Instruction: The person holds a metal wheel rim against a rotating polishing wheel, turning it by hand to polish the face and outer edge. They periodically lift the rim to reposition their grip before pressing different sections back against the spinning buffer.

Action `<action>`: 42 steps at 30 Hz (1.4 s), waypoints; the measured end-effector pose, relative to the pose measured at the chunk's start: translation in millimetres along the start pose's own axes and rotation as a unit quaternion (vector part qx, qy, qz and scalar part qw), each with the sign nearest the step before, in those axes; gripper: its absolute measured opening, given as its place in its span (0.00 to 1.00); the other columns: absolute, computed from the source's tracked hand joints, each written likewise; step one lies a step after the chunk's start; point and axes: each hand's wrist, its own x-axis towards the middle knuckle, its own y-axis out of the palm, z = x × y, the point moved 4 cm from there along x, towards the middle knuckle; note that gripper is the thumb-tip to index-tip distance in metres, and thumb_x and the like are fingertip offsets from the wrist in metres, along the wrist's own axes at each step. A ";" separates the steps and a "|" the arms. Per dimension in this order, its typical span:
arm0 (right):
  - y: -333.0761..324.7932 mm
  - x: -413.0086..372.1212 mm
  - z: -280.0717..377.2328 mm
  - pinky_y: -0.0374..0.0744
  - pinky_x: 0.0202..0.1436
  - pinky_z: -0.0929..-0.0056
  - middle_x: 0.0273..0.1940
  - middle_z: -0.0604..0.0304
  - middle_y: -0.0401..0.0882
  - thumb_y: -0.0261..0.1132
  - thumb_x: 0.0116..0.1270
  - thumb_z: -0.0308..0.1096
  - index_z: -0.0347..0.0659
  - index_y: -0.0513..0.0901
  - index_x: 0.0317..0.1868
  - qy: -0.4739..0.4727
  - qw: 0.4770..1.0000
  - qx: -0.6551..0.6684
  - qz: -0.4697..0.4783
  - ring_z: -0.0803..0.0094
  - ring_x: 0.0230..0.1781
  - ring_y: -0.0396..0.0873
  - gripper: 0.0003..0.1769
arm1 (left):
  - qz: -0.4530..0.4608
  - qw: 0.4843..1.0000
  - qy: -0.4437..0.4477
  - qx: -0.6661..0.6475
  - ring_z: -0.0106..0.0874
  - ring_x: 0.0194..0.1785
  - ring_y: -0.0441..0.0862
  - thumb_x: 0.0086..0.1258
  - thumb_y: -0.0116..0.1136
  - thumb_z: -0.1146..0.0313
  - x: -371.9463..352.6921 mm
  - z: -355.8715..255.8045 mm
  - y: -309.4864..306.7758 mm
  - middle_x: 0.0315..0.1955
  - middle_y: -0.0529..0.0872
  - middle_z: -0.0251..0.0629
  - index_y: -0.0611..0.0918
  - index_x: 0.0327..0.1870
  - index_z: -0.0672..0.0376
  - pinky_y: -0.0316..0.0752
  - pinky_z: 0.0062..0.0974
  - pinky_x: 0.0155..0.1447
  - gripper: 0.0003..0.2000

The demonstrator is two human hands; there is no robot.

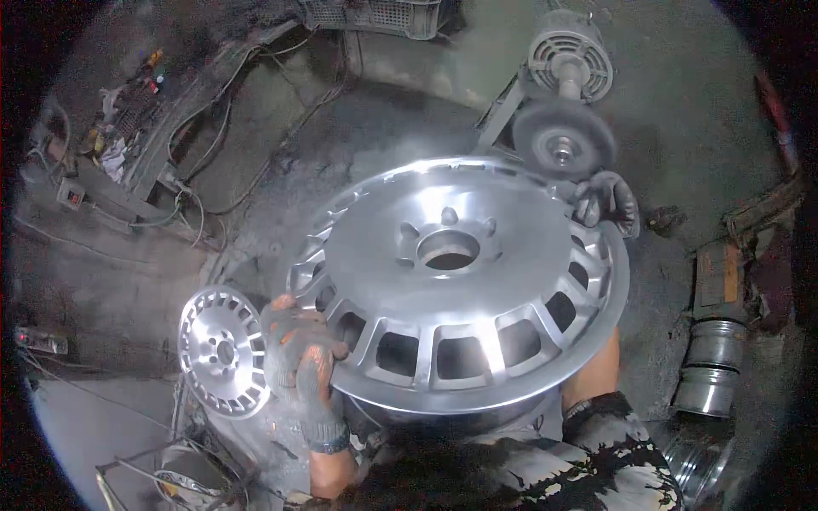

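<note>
A large silver wheel rim [528,272] fills the middle of the view, its face turned up, with a round centre hole and slots around its edge. My left hand [305,366], in a dirty grey and orange glove, grips its lower left edge. My right hand [607,204], also gloved, is closed on the upper right edge. Just beyond that hand, a round polishing wheel [562,140] sits on the shaft of a motor [571,55]. The far edge of the rim lies close to the polishing wheel; whether they touch is unclear.
A smaller-looking slotted rim [204,349] leans at the left. Stacked metal rims [709,366] stand at the lower right. A plastic crate [375,15] is at the top. Cables and a switch box [71,194] run along the left side.
</note>
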 end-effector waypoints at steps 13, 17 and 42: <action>-1.3 -17.9 9.0 0.85 0.43 0.70 0.37 0.53 0.88 0.64 0.78 0.42 0.29 0.83 0.53 0.012 1.000 -0.016 -0.018 0.66 0.36 0.86 0.20 | -0.041 0.995 0.090 0.012 0.35 0.43 0.82 0.70 0.55 0.55 2.7 5.7 -1.6 0.28 0.83 0.36 0.84 0.28 0.62 0.71 0.46 0.72 0.18; -8.4 -44.2 35.6 0.85 0.43 0.70 0.37 0.53 0.88 0.64 0.78 0.42 0.28 0.83 0.53 0.011 0.999 -0.030 -0.029 0.66 0.36 0.86 0.20 | -0.079 0.990 0.030 -0.113 0.38 0.46 0.82 0.70 0.53 0.56 3.7 33.6 -4.4 0.30 0.84 0.38 0.86 0.31 0.63 0.70 0.45 0.72 0.18; 12.9 -37.7 21.7 0.84 0.38 0.72 0.34 0.52 0.88 0.63 0.78 0.37 0.27 0.86 0.48 0.048 0.998 -0.027 -0.005 0.68 0.32 0.86 0.17 | -0.074 0.982 -0.058 -0.165 0.36 0.55 0.82 0.76 0.51 0.58 13.7 74.2 -10.9 0.48 0.84 0.46 0.83 0.57 0.68 0.74 0.34 0.67 0.21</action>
